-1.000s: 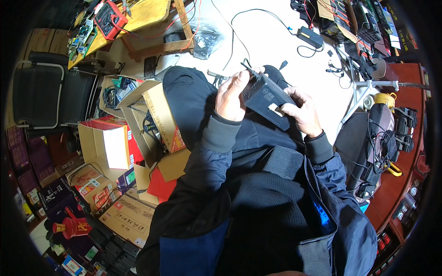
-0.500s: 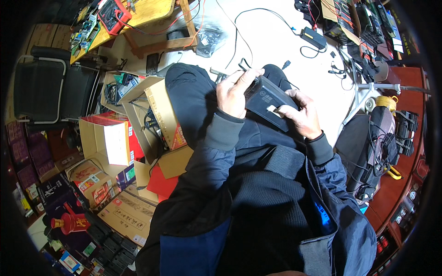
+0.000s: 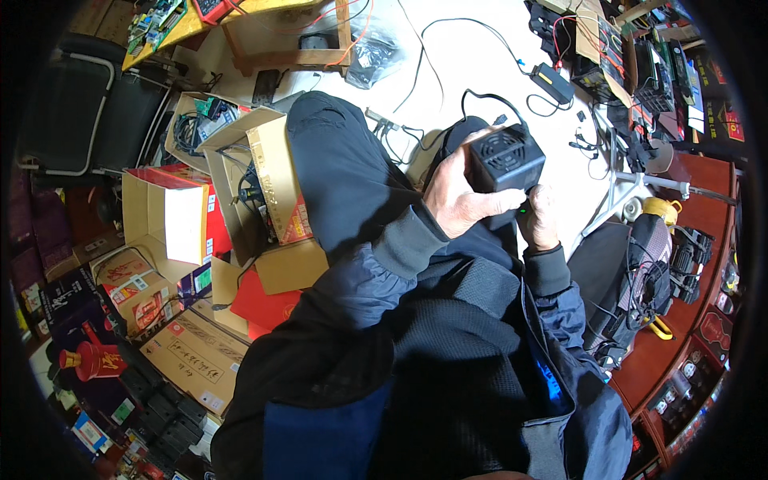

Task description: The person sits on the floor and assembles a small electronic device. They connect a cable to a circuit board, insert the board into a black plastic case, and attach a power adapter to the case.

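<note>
A black power adapter (image 3: 512,160) is held up over my right knee, its end with a round fan grille turned up toward me. My left hand (image 3: 462,196) is closed around its left side, thumb across the near edge. A black cable curves out from behind the adapter's top. My right hand (image 3: 541,218) is closed at the adapter's lower right corner, fingers bent together; whatever it pinches is hidden. A tiny green glow shows between that hand and the adapter.
Opened cardboard boxes (image 3: 268,180) with cables stand left of my legs. Another black adapter (image 3: 552,84) with its cord lies on the white floor ahead. A wooden bench (image 3: 208,28) is at the top left, a black chair (image 3: 76,112) at the left. A red cabinet (image 3: 696,264) lines the right.
The adapter has been turned from its flat labelled face to its fan-grille end and moved right. My left hand shifted to its side; my right hand moved down to its lower corner.
</note>
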Demonstrator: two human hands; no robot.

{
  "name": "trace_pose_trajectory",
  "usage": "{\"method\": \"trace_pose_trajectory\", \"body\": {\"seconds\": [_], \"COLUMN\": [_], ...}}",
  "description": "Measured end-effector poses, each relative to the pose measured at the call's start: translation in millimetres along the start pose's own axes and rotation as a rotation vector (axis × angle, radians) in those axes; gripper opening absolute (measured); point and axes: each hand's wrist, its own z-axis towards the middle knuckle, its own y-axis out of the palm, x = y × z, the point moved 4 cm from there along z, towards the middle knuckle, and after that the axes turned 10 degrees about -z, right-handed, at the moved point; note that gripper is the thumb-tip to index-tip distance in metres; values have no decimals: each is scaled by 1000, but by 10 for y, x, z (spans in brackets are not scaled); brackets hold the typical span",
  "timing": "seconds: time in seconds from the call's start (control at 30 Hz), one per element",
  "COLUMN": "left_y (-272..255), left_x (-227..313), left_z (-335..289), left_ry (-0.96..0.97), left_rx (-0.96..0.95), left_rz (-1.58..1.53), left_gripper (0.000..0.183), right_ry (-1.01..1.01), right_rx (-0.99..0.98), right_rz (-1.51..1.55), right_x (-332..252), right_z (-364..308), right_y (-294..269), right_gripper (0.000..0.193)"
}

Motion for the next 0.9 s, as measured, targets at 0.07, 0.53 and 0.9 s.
{"method": "trace_pose_trajectory", "body": {"seconds": [0.07,0.53,0.9], "left_y": [47,4,-357], "left_x": [41,-418,-644], "left_z": [18,189,327], "left_ry": [113,-241,-204], "left_rx": [-8,-96,266], "left_rz": [168,-432,-595], "left_gripper": [86,95,55], "right_ry": [41,364,369], "right_rx": [38,-39,203], "right_rz": [78,327,53], "right_x": [74,47,-89], "right_z": [-28,60,281], "right_y": [-33,314,453], "right_gripper": [54,53,55]}}
